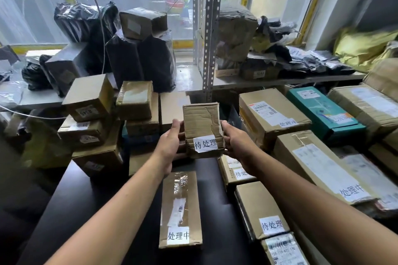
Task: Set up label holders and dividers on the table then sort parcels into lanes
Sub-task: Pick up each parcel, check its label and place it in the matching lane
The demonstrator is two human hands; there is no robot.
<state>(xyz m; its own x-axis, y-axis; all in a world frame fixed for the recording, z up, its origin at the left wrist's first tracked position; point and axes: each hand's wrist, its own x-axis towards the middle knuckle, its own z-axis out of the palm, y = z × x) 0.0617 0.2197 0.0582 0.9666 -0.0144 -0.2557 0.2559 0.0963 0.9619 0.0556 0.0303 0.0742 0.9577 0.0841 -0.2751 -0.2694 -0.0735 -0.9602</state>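
Both hands clamp a small crumpled box [202,130] upright at the centre of view, above the dark surface [90,200], its white label turned toward the camera, probably so the label can be read before choosing a lane. The left hand [170,143] presses the box's nine o'clock side, the right hand [233,141] its three o'clock side; both arms reach forward, nearly straight. At six o'clock lies a long labelled box [181,208].
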